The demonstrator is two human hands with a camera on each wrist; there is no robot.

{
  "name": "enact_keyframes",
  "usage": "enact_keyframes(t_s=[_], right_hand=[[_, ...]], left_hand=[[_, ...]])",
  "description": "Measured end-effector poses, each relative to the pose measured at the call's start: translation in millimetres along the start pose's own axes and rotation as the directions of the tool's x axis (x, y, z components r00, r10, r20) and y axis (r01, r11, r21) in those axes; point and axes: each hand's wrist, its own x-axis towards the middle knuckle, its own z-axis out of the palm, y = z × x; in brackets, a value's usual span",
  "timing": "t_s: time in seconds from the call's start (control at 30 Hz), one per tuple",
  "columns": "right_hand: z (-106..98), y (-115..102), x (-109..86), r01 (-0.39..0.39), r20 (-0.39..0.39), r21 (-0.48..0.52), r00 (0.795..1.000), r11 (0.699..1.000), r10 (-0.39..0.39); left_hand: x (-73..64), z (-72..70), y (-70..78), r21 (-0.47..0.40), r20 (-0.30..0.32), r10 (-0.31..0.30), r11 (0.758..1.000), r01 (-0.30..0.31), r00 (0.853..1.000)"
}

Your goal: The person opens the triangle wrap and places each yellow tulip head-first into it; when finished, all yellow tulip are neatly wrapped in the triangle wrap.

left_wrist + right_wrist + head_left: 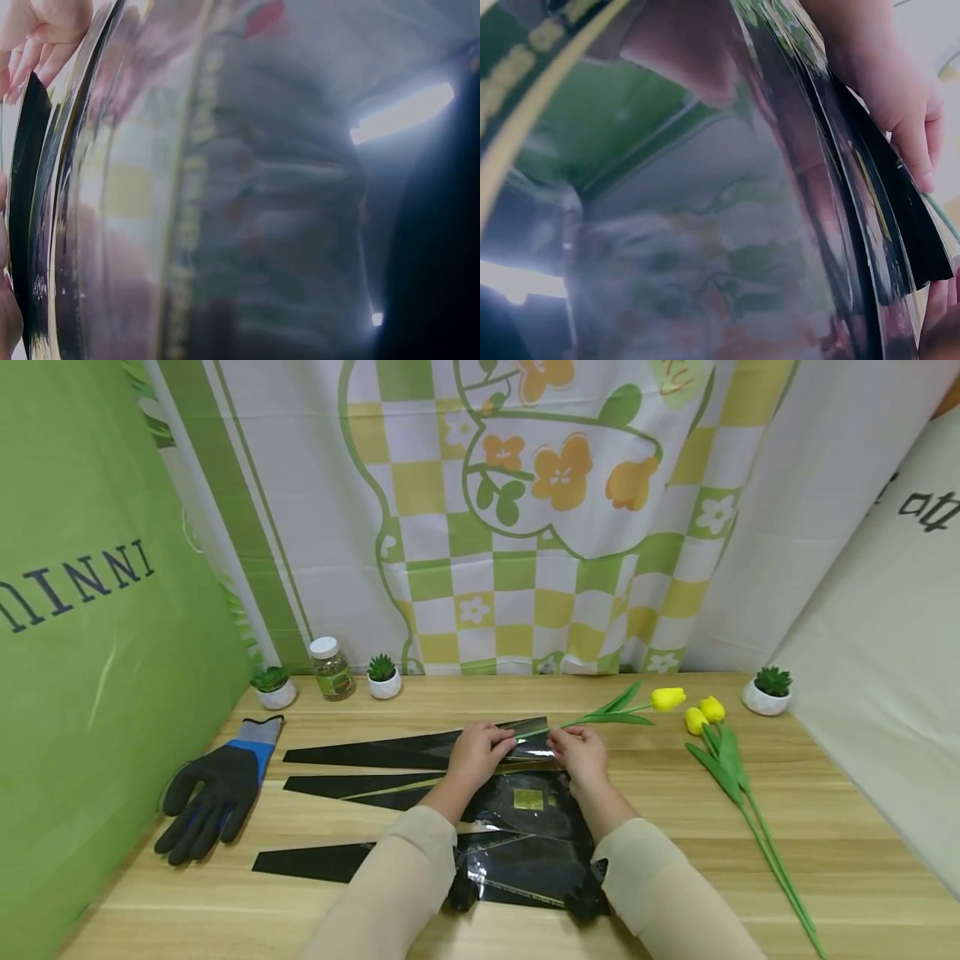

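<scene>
A yellow tulip point(667, 698) with green leaves lies with its stem over the farthest black flower sleeve point(390, 747). My left hand point(477, 752) pinches the lower part of that stem between thumb and fingers. At the sleeve's wide right end, my right hand point(581, 758) pinches the edge; its fingertips are partly hidden. Nearer me lie another tapered black sleeve with a gold label point(528, 799) and a third sleeve point(311, 862), partly under my forearms. In the right wrist view, the left hand point(896, 90) meets the green stem beside the black sleeve point(922, 240).
Two more yellow tulips point(697, 721) lie on the right. A black and blue work glove point(213, 793) is at the left. Along the back stand a white-lidded jar point(332, 670) and small potted succulents point(384, 678), with another potted succulent point(768, 692) at the right.
</scene>
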Motion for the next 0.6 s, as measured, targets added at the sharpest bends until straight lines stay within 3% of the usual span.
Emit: enact_keyframes(t_s=[0.2,0.6], right_hand=[[0.3,2.1,0.2,0.009,0.026,-0.023,1.000,1.000,-0.009],[-3.4,1.6,3.3,-0.004,0.076,-0.164,0.997,0.986,0.016]], left_hand=[[0.3,2.8,-1.1,0.006,-0.006,-0.003,1.000,0.003,1.000],[3.0,6.3,-1.1,-0.031,-0.003,-0.038,0.999,0.038,0.999]])
